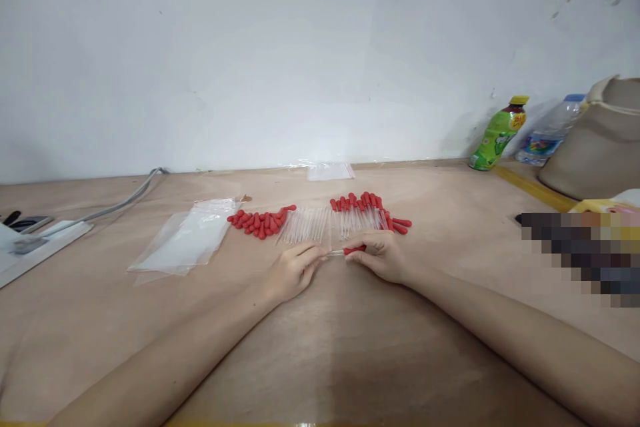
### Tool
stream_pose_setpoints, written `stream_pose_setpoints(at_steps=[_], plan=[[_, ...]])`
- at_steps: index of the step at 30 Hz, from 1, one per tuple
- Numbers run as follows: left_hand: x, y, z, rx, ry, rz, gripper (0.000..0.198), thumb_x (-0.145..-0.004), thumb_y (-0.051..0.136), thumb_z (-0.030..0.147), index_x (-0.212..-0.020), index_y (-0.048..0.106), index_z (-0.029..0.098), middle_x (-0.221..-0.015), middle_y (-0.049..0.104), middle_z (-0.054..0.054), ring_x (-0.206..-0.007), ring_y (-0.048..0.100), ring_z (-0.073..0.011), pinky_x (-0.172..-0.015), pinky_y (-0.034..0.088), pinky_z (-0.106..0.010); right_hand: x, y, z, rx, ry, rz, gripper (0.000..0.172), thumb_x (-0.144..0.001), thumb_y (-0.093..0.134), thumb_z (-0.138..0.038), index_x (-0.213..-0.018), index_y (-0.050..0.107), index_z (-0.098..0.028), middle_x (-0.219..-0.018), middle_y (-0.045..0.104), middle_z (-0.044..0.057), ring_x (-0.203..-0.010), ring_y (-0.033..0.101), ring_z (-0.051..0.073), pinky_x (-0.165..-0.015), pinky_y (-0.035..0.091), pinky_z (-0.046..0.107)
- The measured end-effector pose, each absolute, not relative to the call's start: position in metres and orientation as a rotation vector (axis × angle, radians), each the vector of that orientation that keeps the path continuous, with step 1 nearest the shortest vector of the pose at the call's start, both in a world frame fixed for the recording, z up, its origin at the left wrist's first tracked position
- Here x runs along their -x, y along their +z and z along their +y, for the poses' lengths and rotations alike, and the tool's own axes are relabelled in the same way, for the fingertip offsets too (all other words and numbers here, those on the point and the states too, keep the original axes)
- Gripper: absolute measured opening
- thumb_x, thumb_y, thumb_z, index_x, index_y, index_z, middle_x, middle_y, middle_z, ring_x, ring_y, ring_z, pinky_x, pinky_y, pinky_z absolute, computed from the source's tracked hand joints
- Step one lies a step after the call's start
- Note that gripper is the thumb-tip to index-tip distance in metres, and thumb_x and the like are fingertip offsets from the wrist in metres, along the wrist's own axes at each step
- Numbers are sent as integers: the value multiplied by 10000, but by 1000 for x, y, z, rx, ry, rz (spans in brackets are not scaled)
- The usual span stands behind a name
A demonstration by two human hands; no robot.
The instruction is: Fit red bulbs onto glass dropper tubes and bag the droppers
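Note:
My left hand (293,270) pinches the clear glass tube of a dropper (340,251) and my right hand (383,255) pinches its red rubber bulb, both just above the brown table (320,347). Right behind my hands lies a row of bare glass tubes (305,225). To their left sits a heap of loose red bulbs (260,221). To their right lie several finished droppers with red bulbs (367,212).
Clear plastic bags (185,240) lie to the left, another small bag (330,171) by the wall. A grey cable (120,203) and flat items sit at far left. A green bottle (497,133), a water bottle (550,130) and a beige bag (600,140) stand at right.

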State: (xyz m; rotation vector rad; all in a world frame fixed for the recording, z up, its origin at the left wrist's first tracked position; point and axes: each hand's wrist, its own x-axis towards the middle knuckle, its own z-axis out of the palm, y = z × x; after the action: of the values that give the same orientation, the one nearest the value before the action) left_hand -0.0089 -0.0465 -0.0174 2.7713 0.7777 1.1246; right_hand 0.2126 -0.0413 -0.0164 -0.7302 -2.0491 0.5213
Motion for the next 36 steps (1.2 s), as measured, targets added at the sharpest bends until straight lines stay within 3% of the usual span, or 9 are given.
stream_pose_setpoints(at_steps=[7,23,32,36], plan=[[8,-20,-47,-2830,1126,757,231,-834,451,121,-1038,548,169,-923,627,-64,-860,594,-145,-748,506,-270,-213,-18,-44,699,331,-2165,143,-789,537,-211,-903,622,-202,-787,629,29,-711,581,128,-641,469,254],[4,-20,-49,-2860,1112,821,186,-838,448,144,-977,572,146,-774,606,-53,-675,580,-120,-619,490,-227,-200,-11,-47,694,172,-2257,97,-787,524,-194,-847,599,-181,-727,605,27,-655,553,124,-592,443,228],[2,-17,-47,-2822,1117,855,200,-850,455,190,-1017,561,162,-861,626,-56,-749,593,-130,-683,494,-247,-205,-11,-40,684,340,-2229,131,-789,548,-257,-868,625,-188,-762,614,36,-686,566,129,-623,454,246],[5,-9,-44,-2831,1100,1070,391,-818,511,333,-1163,484,151,-1066,584,-106,-985,534,-211,-852,434,-374,-219,-1,-30,764,468,-2098,140,-789,544,-270,-874,627,-197,-821,616,43,-742,574,137,-670,461,268]])
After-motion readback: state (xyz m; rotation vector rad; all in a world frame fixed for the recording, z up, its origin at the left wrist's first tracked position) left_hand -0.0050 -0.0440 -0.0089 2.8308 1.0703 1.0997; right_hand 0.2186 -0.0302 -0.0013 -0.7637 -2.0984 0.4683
